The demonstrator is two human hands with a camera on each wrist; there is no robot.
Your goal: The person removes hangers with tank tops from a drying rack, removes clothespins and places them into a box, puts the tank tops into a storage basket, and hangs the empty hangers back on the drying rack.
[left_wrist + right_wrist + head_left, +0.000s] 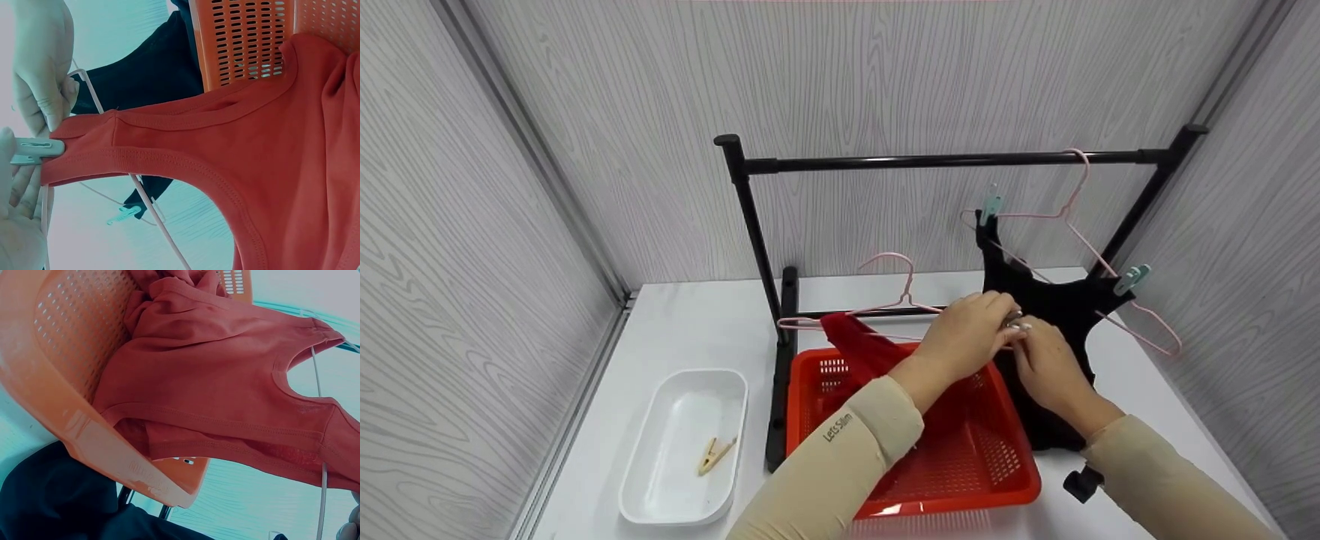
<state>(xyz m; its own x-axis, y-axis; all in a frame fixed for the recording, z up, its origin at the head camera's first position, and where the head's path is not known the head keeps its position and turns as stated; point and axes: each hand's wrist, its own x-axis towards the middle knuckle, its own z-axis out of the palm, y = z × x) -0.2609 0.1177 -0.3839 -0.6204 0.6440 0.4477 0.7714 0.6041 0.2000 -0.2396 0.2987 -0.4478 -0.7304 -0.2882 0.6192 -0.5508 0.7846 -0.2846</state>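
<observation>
A red tank top [275,140] hangs by its straps on a pink hanger [909,285], its body drooping into a red basket [960,502]. My left hand [971,334] pinches a pale clothespin [42,147], whose tip lies over the end of one strap. Close beside it, my right hand [1050,364] pinches that strap's edge at the hanger, as the left wrist view shows. In the head view the hands meet and hide the clothespin. The other strap [840,326] sits at the hanger's left end, with no clothespin visible there.
Behind stands a black rack [900,161]. From its bar hangs another pink hanger [1065,214] with a black tank top [1054,300], held by green clothespins [992,204] at both straps. At left, a white tray [628,487] holds a wooden clothespin [712,456].
</observation>
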